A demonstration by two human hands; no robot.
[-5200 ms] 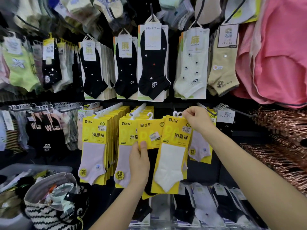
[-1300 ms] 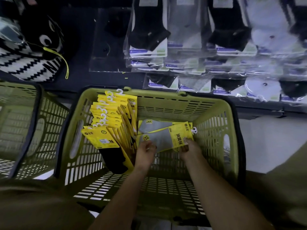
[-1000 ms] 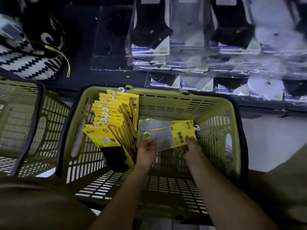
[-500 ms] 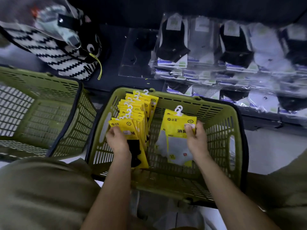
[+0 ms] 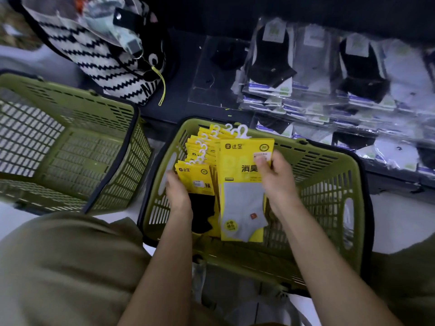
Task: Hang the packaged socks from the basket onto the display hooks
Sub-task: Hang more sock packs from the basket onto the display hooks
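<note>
Head view, looking down. An olive-clad knee (image 5: 58,267) fills the 7 o'clock corner. At 9 o'clock stands an empty green basket (image 5: 70,147). A second green basket (image 5: 329,184), from centre to 4 o'clock, holds the task's socks. Its near rim is crossed by both forearms. A shelf (image 5: 179,109) runs from 12 to 3 o'clock beyond the baskets and carries stacks of bagged socks (image 5: 329,78), black, grey and white, lying flat. A black-and-white zigzag bag (image 5: 98,55) sits at 11 o'clock, just behind the empty basket.

Inside the second basket a row of yellow sock packs (image 5: 204,147) stands on edge against the left wall, at 10 o'clock from the basket's middle. Their white plastic hangers (image 5: 202,149) point to 12 o'clock.

The pale sock pack (image 5: 242,191) is raised upright at the centre. Its long axis runs 12 to 6 o'clock, with the hanger end up and the sock's foot down. It hides the right side of the row. The right hand (image 5: 275,175) holds it in a pinching grip at the card's right edge, thumb on the front, covering part of the print.

The black sock pack (image 5: 197,177) is the front one of the row, at 9 o'clock from the pale pack, equally upright. The left hand (image 5: 176,191) has its grip round that pack's left edge.
</note>
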